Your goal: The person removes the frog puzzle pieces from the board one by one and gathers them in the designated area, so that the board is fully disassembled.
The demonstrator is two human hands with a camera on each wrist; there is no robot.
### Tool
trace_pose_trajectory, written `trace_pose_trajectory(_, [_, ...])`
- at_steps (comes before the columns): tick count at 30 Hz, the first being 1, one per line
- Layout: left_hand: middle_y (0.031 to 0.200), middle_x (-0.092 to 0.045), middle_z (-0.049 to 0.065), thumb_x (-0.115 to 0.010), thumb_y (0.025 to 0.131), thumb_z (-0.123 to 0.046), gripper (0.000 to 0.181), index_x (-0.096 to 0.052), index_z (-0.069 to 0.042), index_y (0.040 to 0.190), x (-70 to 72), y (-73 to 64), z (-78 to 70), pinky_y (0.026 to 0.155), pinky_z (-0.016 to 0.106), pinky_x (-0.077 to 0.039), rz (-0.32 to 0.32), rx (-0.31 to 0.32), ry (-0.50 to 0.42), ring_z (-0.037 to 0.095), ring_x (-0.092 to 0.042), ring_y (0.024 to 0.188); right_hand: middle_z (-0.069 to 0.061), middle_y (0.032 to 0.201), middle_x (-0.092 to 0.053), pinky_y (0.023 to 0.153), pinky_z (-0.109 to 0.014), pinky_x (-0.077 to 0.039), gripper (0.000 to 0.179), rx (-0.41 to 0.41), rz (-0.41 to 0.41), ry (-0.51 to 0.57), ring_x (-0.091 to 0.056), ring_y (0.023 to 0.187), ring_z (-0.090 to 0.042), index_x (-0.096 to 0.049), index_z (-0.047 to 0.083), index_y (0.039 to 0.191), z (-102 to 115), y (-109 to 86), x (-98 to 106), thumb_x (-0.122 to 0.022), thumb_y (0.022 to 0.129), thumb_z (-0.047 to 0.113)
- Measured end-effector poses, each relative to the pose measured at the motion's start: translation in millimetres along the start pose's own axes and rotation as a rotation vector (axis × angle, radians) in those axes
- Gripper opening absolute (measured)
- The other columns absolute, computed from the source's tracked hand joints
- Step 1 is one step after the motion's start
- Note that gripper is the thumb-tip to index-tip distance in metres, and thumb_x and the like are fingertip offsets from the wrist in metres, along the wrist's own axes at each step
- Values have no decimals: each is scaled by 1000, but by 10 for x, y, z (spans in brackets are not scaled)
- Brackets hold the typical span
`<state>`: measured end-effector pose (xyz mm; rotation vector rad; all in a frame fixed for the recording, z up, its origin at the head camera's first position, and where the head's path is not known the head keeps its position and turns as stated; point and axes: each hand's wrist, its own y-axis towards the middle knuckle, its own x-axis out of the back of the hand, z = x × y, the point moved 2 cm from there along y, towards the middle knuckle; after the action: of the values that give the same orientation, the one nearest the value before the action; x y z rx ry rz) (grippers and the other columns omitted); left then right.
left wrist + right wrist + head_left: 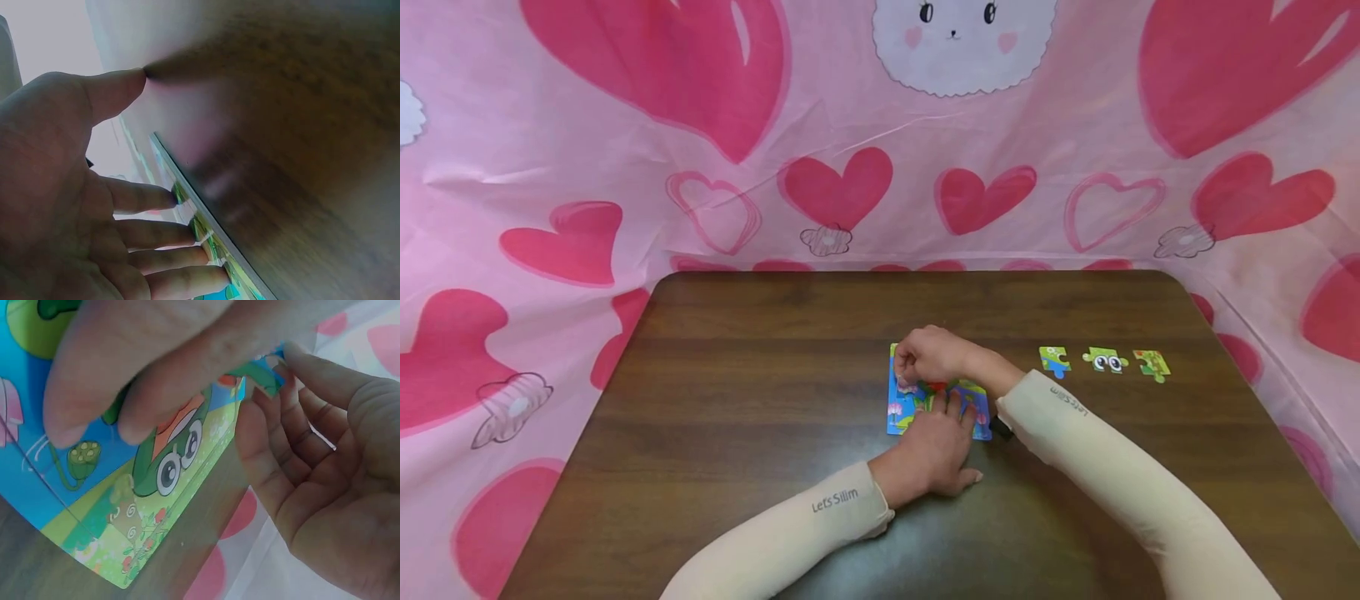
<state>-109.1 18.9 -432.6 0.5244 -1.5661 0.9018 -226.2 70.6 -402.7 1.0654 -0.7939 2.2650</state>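
Observation:
A colourful jigsaw puzzle board (896,410) with a cartoon frog picture lies on the table in front of me. My left hand (934,450) rests on its near part, fingers straight and spread, thumb out to the side over the table. In the left wrist view the fingertips (187,282) press on the board's surface by its edge. Over the far left part of the board is my right hand (931,354). It pinches a small blue and green puzzle piece (267,378) between thumb and fingers, close over the picture; the fingers partly cover the piece.
To the right of the board lie three loose pieces in a row: a blue and green piece (1054,360), a piece with two eyes (1106,361) and a green piece (1152,364). A pink heart-patterned cloth (880,108) hangs behind the brown wooden table (760,383).

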Motion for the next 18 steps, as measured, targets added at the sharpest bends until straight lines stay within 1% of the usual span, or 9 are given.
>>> trace_pose_trajectory(5, [154,-41,16,-59,89,-70,89,-39,-10,152,0,-5,26,98,44,-54,6,-5,-17,30,-42,136,10,72,-65,67,-25,-46,12,-4,4,-9,-53,65,-9,-73,19,83,19,3,15,-71,94,15])
trace_pose_trajectory(10, [154,-42,17,-58,89,-71,90,-39,-10,152,-16,-5,20,99,45,-54,-7,2,7,31,-43,137,9,70,-65,66,-26,-46,10,25,-7,-13,-54,64,-8,-73,18,82,25,3,1,-74,93,17])
trace_pose_trajectory(12, [154,-42,17,-58,89,-71,91,-39,-10,152,-20,-5,19,98,45,-54,-8,3,12,31,-43,137,9,70,-65,67,-26,-47,10,24,-11,-10,-54,65,-8,-74,18,82,17,6,-2,-73,93,17])
trace_pose_trajectory(15, [154,-42,16,-58,89,-71,90,-39,-10,152,-24,-1,21,98,44,-54,-3,-2,9,31,-44,136,8,73,-67,71,-27,-49,10,-7,-14,26,-56,67,-10,-74,19,85,-21,15,-9,-71,94,15])
trace_pose_trajectory(18, [156,-40,15,-57,90,-72,90,-37,-11,154,-23,4,22,99,43,-53,9,-6,-3,30,-43,139,7,77,-68,73,-27,-49,10,-47,-18,71,-56,70,-11,-75,17,88,-80,34,-19,-69,96,13])
